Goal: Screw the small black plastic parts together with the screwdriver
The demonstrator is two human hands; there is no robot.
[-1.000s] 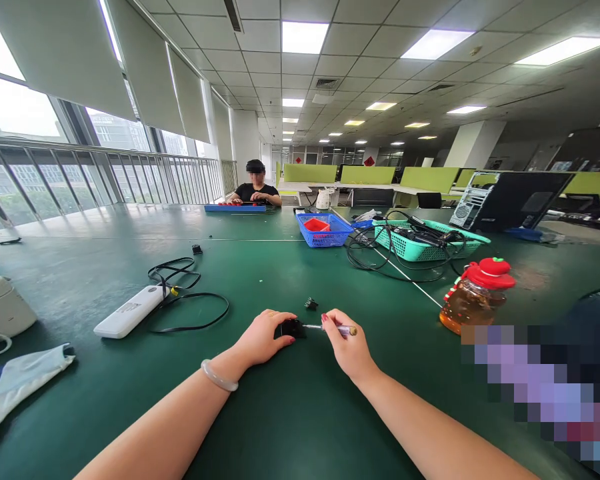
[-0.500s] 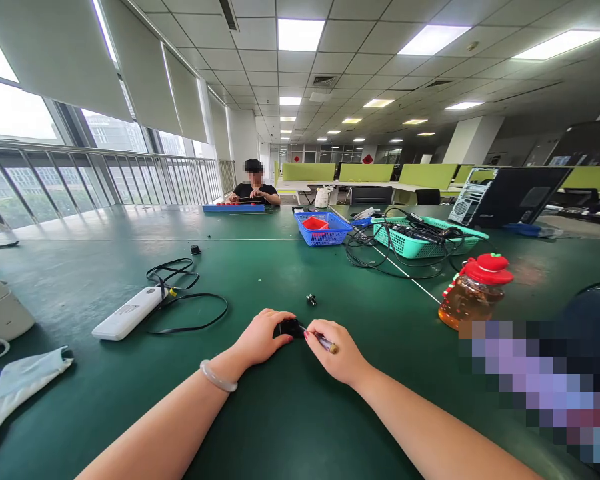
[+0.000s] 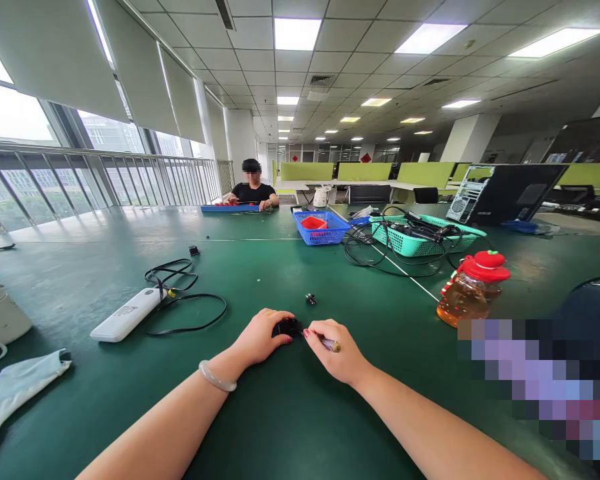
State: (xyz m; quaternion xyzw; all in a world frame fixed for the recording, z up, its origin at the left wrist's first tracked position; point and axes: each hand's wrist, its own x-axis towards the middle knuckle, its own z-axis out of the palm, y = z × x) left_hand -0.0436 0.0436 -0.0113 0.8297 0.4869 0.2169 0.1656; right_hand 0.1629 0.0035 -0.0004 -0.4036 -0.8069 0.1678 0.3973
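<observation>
Head view: the main change of the last second lies near the middle of the green worktop (image 3: 260,427).
White block (image 3: 129,316): lies flat and untouched, where it lay before.
Co-worker (image 3: 255,193): one hand has come down to the right end of the blue tray (image 3: 227,209); half a second ago it was nearer the body.
Left hand (image 3: 265,337): curled round the black piece, thumb on the near side, the same hold as a second ago.
Black piece (image 3: 288,327): on the worktop under the left fingers, partly hidden, between both hands.
Small black part (image 3: 311,299): just beyond, touched by neither hand.
Right hand (image 3: 337,350): pinches the slim tool, fingertips just beside the black piece; a second ago it was farther right.
Slim tool (image 3: 333,345): its handle shows, but the metal shaft, plain a second ago, is almost hidden; probably the tip now works at the black piece, though contact cannot be told.
</observation>
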